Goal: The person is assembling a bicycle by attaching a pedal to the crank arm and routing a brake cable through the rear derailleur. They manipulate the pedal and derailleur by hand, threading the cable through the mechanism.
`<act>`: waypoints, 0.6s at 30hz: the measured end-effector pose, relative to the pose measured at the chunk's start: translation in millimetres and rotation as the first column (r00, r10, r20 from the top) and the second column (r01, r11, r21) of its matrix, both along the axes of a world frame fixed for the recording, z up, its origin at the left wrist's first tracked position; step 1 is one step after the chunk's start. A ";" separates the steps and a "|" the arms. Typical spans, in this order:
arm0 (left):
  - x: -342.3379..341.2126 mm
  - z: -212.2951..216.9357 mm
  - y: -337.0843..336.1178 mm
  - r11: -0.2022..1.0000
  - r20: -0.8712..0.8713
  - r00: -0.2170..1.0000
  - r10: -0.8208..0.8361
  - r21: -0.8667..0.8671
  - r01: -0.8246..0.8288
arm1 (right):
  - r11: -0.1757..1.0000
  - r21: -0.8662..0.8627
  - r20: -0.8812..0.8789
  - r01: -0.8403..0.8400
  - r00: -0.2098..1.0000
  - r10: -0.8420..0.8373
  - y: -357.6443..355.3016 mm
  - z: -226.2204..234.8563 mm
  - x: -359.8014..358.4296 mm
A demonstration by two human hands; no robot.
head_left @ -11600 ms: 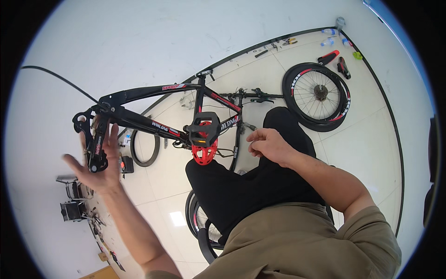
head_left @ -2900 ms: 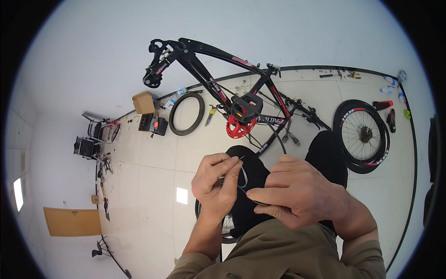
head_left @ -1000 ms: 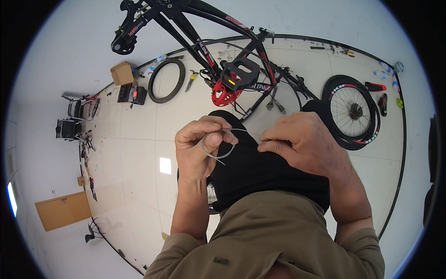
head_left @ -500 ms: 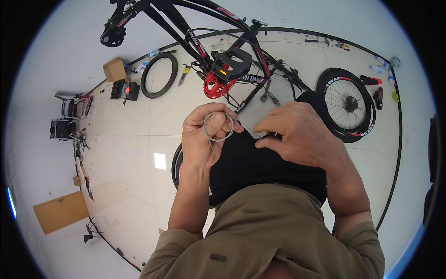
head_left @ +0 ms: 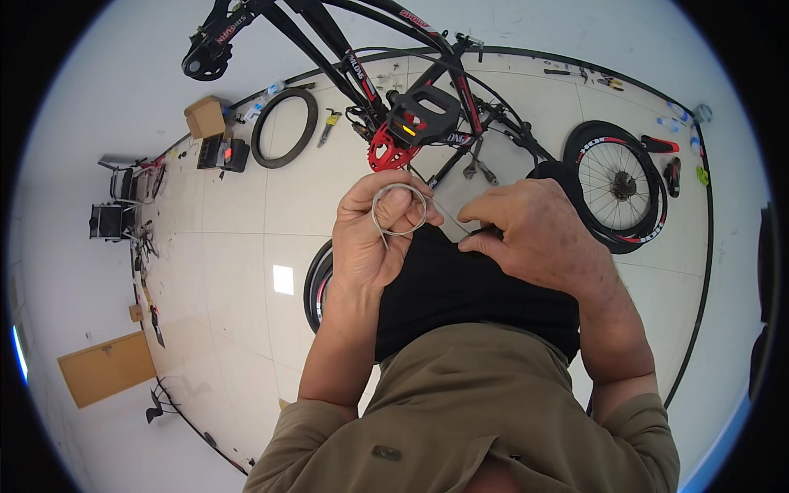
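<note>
Tiled floor [head_left: 238, 214], bike [head_left: 411, 115] far: my left hand [head_left: 378, 230] pinches cable coil [head_left: 400, 210]; right hand [head_left: 534, 234] pinches its tail, just right.

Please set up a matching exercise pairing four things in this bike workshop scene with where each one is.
Things:
1. coiled cable
2. spoked wheel
3. cardboard box
4. black pedal

Places:
A. on the floor at the far left, beside a loose tyre
B. lying flat on the floor to the right
C. held in the left hand
D. on the bike frame, above the red chainring

Pairs: 1-C, 2-B, 3-A, 4-D
</note>
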State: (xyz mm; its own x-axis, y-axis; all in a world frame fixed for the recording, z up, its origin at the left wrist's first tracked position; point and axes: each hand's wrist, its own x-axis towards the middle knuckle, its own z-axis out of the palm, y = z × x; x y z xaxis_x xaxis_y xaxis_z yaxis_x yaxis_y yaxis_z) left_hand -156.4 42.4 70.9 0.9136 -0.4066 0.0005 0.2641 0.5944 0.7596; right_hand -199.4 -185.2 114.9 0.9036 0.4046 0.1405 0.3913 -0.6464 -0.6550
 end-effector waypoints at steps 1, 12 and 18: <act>0.5 -0.4 0.2 1.000 -0.003 1.000 -0.005 -0.004 0.005 | 1.000 -0.007 0.005 0.006 1.000 -0.006 -0.3 -0.6 0.3; -6.6 -9.7 15.5 0.997 -0.074 0.997 -0.012 -0.076 0.006 | 0.994 0.002 0.039 0.111 0.993 -0.111 1.3 -7.7 2.8; -9.0 -18.1 23.4 0.999 0.110 0.993 -0.040 -0.005 0.041 | 0.991 -0.007 0.051 0.132 0.990 -0.131 2.5 -7.2 2.5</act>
